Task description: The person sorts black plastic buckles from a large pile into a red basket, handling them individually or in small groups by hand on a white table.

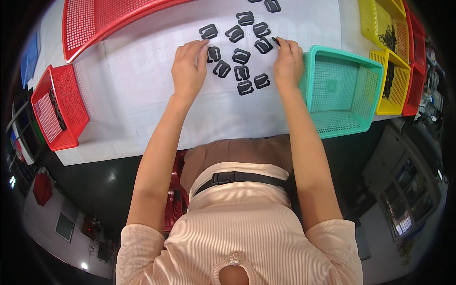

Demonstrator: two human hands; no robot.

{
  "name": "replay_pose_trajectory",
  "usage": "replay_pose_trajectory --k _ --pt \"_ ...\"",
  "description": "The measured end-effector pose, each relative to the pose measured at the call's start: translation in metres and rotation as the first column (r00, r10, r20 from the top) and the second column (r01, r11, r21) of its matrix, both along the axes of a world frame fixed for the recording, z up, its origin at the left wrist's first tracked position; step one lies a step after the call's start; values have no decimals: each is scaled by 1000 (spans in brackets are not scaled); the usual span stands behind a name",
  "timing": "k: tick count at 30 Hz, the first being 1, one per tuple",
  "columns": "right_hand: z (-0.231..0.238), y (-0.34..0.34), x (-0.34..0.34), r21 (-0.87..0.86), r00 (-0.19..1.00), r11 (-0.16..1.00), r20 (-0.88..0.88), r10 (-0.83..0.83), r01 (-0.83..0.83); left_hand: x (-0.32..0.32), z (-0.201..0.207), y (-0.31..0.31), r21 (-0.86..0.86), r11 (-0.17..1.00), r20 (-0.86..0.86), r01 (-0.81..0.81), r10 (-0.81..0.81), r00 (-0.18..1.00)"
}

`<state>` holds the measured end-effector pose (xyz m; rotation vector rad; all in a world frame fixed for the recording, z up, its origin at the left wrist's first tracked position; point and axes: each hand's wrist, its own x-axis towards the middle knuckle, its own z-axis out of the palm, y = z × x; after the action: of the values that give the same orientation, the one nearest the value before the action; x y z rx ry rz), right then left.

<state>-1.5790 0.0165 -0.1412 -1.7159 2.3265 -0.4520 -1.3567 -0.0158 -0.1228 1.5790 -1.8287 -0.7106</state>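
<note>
Several flat black plastic buckle-like pieces (241,56), each with a slot and a cut-out, lie scattered on the white-covered table in front of me. My left hand (187,70) rests at their left side, palm down. Its fingers are bent, the index fingertip and thumb apart, close beside one black piece (214,53); nothing shows in its grasp. At the right side of the group, my right hand (289,65) pinches a small black piece (275,41) between thumb and fingers. Most of that piece is hidden, so its shape cannot be made out.
A turquoise basket (311,90) stands right beside my right forearm. Beyond it are yellow baskets (403,80) with dark parts inside and red baskets (418,40). On the left are a small red basket (76,90) holding dark parts and a large red basket (90,28).
</note>
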Motion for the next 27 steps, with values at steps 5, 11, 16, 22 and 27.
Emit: replay_pose_trajectory --k 5,11,16,22,27 --pt "27 12 12 199 923 973 340 -178 114 22 -9 -16 38 995 8 -95 95 995" --pt "10 15 3 -22 988 995 116 -97 100 27 -17 -29 61 994 44 -90 87 995" --pt "22 15 13 273 945 958 280 -167 88 4 2 -16 200 979 -101 -44 65 993" --pt "80 30 51 -169 836 961 476 274 -219 -21 48 34 749 519 -657 411 506 559" --pt "99 39 62 -351 792 909 477 381 -226 -15 78 46 656 506 -743 560 562 363"
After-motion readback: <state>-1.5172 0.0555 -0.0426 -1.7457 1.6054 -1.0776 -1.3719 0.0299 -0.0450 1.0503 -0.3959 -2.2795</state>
